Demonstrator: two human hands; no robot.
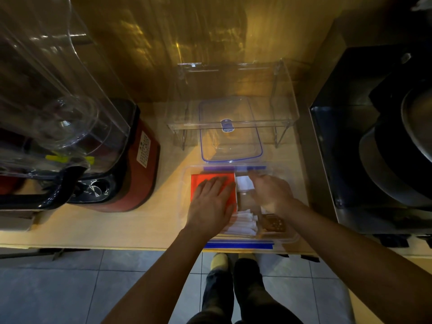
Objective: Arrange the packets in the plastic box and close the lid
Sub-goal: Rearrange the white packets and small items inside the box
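Note:
A clear plastic box with blue latches stands at the counter's front edge. Inside lie an orange packet on the left, white packets in the middle and a brown packet at the right. My left hand rests flat, fingers spread, on the orange packet. My right hand is inside the box at the right, fingers curled around a small clear-and-white packet. The clear lid with a blue rim lies on the counter just behind the box.
A red and black blender with a clear jar stands to the left. A clear acrylic shelf stands behind the lid. A black appliance fills the right side. The counter edge runs just in front of the box.

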